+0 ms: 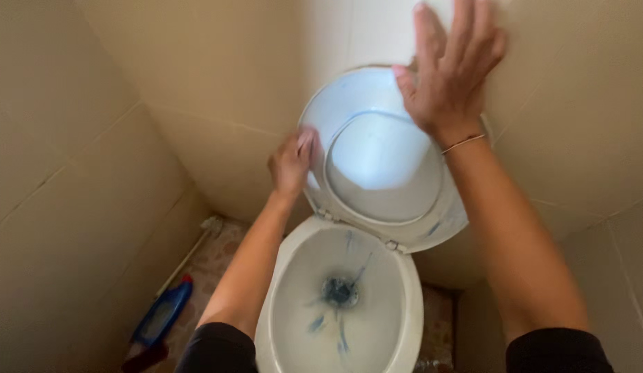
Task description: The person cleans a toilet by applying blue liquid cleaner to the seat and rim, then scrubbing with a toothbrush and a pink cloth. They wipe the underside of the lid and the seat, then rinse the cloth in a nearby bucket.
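Observation:
A white toilet bowl fills the lower middle, with blue cleaner streaked down its inside toward the drain. Its seat and lid stand raised against the wall. My left hand is at the left edge of the raised seat and lid, fingers closed on what looks like a small pale cloth; the cloth is blurred. My right hand is spread, fingers apart, at the top right edge of the lid. A thin bracelet circles that wrist.
Beige tiled walls close in on the left, the back and the right. A blue bottle with a red cap lies on the patterned floor at lower left, next to a thin white pipe along the wall.

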